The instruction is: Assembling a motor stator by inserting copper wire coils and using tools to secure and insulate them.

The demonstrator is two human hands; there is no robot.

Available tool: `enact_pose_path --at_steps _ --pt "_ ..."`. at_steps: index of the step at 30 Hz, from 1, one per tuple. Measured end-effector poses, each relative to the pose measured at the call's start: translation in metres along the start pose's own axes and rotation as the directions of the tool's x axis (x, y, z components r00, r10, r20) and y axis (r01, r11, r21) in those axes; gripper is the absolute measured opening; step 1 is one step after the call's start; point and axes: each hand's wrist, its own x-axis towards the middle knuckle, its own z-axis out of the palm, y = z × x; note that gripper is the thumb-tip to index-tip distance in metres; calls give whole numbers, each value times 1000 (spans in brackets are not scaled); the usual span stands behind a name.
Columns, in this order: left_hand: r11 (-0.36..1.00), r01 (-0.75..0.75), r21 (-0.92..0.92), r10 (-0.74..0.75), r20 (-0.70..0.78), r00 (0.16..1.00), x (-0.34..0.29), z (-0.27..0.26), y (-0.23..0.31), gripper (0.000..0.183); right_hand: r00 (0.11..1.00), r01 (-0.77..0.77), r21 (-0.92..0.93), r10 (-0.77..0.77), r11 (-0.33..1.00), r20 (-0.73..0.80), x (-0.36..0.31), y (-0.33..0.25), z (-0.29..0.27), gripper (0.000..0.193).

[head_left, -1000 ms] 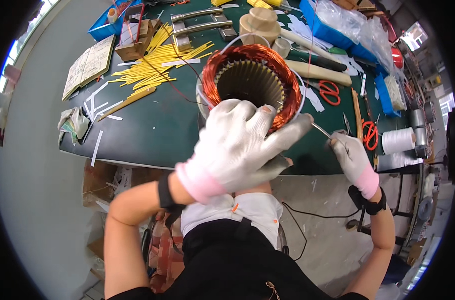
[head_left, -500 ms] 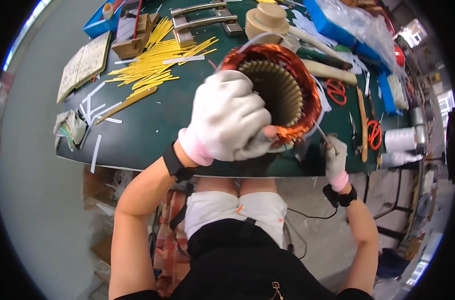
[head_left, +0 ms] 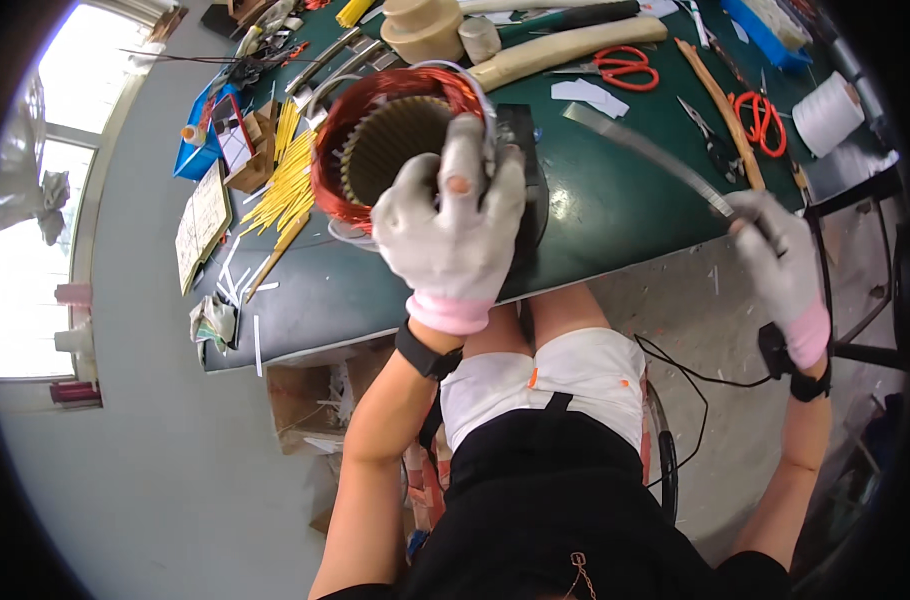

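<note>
Right hand (head_left: pixel 780 255) is swinging clear rightward, gripping a blurred metal strip (head_left: pixel 665 157). Left hand (head_left: pixel 455 230), half-spread, grip unclear, is apparently steadying the stator (head_left: pixel 375 160) beneath; next move is likely needing it still.

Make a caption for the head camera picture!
Gloved left hand at a copper-wound ring; right hand holds a slim tool.

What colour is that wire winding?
The wire winding is coppery red, best seen in the head view.
</note>
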Motion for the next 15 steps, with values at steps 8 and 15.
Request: enact_pose_path --at_steps 8,15 --pt "990 -68 -121 75 53 996 -14 -35 -34 33 928 370 -35 -371 928 -28 -18 -3 32 35" --pt "980 61 -188 -6 279 960 -3 -43 -18 39 844 516 -245 -537 821 -22 16 -19 15 33"
